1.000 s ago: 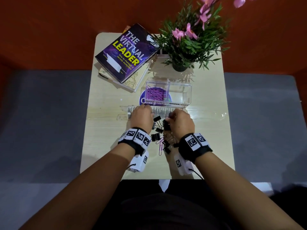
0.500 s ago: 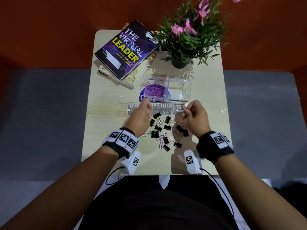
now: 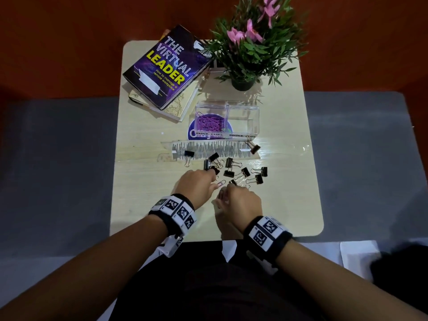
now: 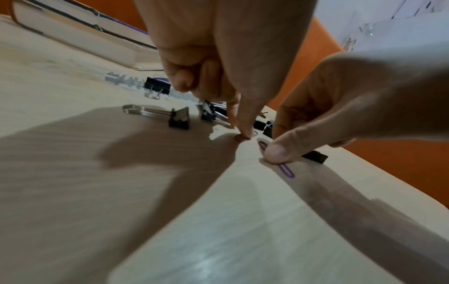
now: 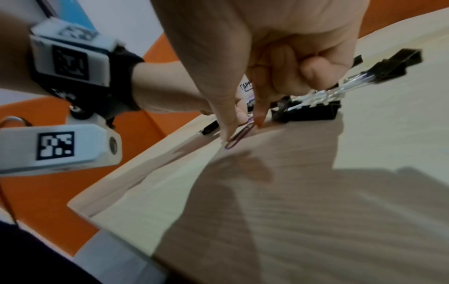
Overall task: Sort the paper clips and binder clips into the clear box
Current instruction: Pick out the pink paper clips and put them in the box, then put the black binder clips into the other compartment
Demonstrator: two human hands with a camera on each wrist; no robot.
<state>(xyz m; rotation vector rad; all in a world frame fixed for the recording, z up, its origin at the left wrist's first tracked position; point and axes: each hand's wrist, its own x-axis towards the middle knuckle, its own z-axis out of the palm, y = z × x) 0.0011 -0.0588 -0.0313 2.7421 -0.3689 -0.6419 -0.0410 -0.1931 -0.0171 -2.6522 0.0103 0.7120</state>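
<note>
The clear box (image 3: 243, 107) stands mid-table; purple paper clips (image 3: 210, 123) fill its left compartment and the right one holds nothing. Black binder clips (image 3: 229, 173) lie scattered in front of it, one (image 3: 254, 148) close to the box's right front. My right hand (image 3: 225, 189) (image 5: 243, 124) pinches a purple paper clip (image 5: 239, 137) (image 4: 286, 171) against the table between thumb and forefinger. Just left of it, my left hand (image 3: 215, 179) (image 4: 237, 130) presses one straight fingertip (image 4: 243, 136) down at the end of a second purple paper clip (image 3: 221, 183); its other fingers are curled.
Two stacked books (image 3: 166, 68) lie at the back left and a potted plant (image 3: 245, 54) stands at the back right. A strip of grey markings (image 3: 208, 149) runs across the table in front of the box. The table's near edge (image 3: 208, 237) is just behind my wrists.
Both hands have drawn back from the box's front to the near side of the clip pile. The right hand now pinches a paper clip. A binder clip lies where that hand was.
</note>
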